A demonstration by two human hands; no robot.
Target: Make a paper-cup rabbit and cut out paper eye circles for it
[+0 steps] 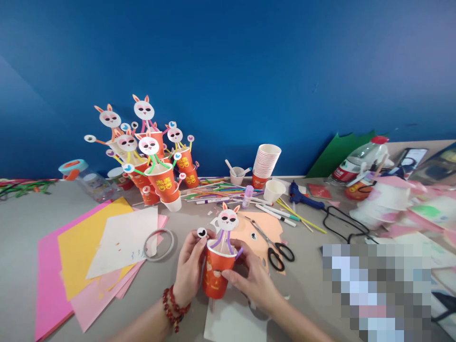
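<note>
A red paper cup [214,273] with gold print is held up over the table between my two hands. From its rim rises a white paper rabbit head [228,220] on purple strips. My left hand [191,266], at the cup's left side, pinches a small round paper disc [202,232] with a black heart on it. My right hand [251,271] grips the cup from the right, thumb on its front. Near its fingers a purple strip [239,252] sticks out past the rim. Under the cup a thin stick [213,305] shows above a white sheet [235,323].
Finished-looking rabbit cups [162,183] stand at back left. Coloured paper [71,247] and a tape roll [159,245] lie left. Scissors [276,249] rest on orange paper. Behind are a glue stick [248,196], stacked cups [265,164] and a glue gun [304,197] with a cord.
</note>
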